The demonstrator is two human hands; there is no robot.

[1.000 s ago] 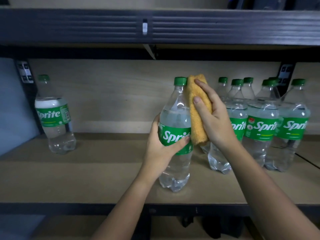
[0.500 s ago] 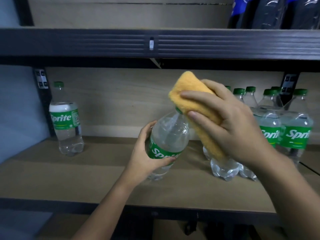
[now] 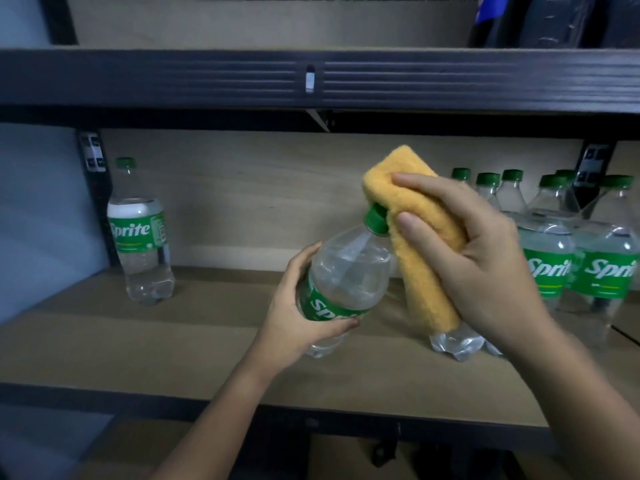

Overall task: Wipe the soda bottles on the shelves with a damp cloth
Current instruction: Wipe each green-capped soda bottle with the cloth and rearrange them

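Note:
My left hand (image 3: pixel 294 317) grips a clear Sprite bottle (image 3: pixel 346 278) around its green label, tilted toward me with its base near the shelf board. Its green cap (image 3: pixel 375 220) points up and to the right. My right hand (image 3: pixel 485 258) holds a folded yellow cloth (image 3: pixel 422 237) against the cap and the bottle's right shoulder. The cloth hangs down past my palm.
A lone Sprite bottle (image 3: pixel 140 233) stands at the shelf's left. Several more Sprite bottles (image 3: pixel 571 258) crowd the right, partly behind my right hand. The wooden shelf board (image 3: pixel 138 341) has a dark front rail. A dark shelf beam (image 3: pixel 207 77) runs overhead, with dark bottles (image 3: pixel 540 19) above.
The bottle went from upright to tilted toward me. The cloth moved from the bottle's side up over the cap, and now the cap shows beside it.

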